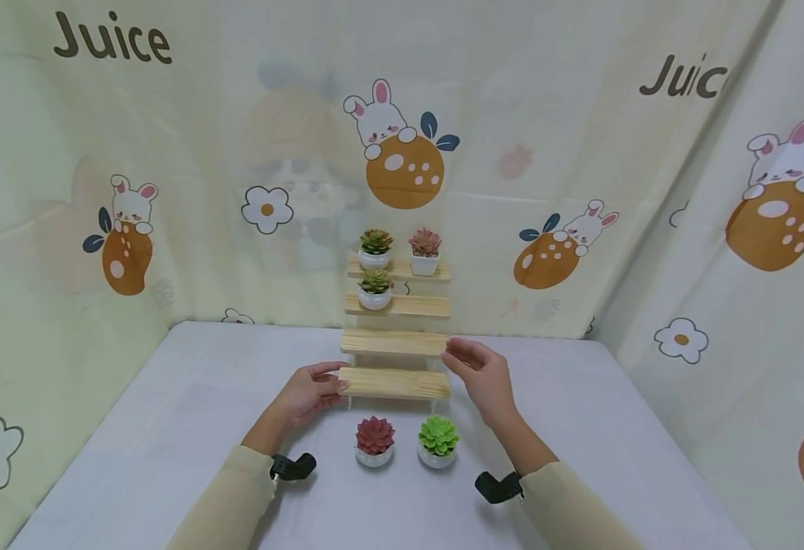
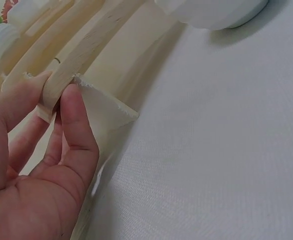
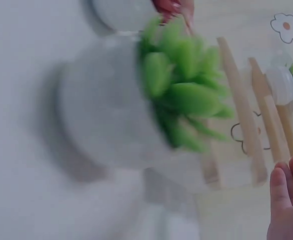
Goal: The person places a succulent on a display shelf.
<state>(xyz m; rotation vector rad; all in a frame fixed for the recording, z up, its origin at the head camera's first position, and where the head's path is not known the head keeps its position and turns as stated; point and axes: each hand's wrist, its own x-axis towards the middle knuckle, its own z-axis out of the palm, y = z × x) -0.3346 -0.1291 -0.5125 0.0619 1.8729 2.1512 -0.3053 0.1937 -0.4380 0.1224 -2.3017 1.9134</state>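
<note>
Pinching stand (image 1: 396, 343) at lower left with left hand (image 1: 314, 393), partly hidden; holding right hand (image 1: 483, 376) relaxed at stand's right, contact unclear.

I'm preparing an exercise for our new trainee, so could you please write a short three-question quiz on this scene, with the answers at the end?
1. The left hand pinches the end of which shelf?
2. True or false: the red succulent stands on the table, in front of the stand.
3. How many potted plants are on the stand?

Key:
1. The bottom shelf.
2. True.
3. Three: two on the top shelf and one on the second shelf from the top.
</note>
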